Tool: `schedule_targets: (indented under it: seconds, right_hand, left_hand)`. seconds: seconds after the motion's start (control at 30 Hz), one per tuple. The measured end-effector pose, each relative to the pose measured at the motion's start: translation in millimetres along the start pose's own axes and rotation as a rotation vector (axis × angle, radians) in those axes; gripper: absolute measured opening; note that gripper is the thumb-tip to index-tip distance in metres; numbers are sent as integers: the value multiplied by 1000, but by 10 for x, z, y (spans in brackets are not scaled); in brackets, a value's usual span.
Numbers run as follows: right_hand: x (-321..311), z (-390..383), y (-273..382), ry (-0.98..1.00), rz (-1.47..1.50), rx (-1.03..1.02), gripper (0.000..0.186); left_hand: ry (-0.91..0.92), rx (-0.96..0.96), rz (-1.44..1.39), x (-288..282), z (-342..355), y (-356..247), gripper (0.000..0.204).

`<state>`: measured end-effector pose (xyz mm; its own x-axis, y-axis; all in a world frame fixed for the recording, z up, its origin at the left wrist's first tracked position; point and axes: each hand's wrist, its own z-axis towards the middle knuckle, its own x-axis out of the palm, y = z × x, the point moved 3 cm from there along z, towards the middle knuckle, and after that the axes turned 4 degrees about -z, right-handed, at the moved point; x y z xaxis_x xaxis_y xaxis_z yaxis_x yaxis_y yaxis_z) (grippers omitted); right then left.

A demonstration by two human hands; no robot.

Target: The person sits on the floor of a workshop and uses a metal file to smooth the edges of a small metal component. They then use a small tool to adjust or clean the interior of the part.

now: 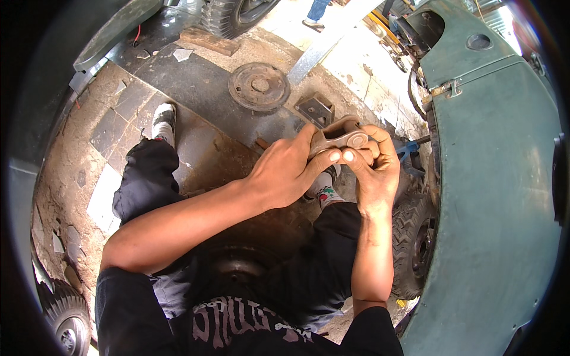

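Observation:
In front of my chest I hold a brownish U-shaped metal bracket (336, 138) with a round boss on its side. My left hand (288, 169) is closed on its left end, fingers mostly hidden behind it. On the right, my right hand (380, 163) grips the boss end, its fingers curled around the far side. Both thumbs press near the bracket's lower edge, their tips almost touching.
Beyond my hands lie a rusty round metal plate (259, 86) and a boxy metal bracket (315, 110). A green vehicle body panel (493, 178) stands close at right, above a treaded tyre (411, 252). A wood block (209, 41) rests near another tyre (221, 18); a person's foot (313, 25) shows far off.

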<state>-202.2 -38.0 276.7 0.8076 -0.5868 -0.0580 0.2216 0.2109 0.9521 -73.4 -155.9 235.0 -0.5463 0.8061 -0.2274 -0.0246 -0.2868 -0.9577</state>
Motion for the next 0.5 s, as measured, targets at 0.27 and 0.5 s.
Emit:
schedule_targets:
  seconds: [0.27, 0.5]
  right_hand:
    - [-24, 2, 70, -29, -5, 76, 36]
    - [65, 0, 16, -71, -50, 69, 31]
  left_hand:
    - [22, 2, -28, -27, -9, -8, 56]
    - [45, -38, 14, -43, 2, 90, 58]
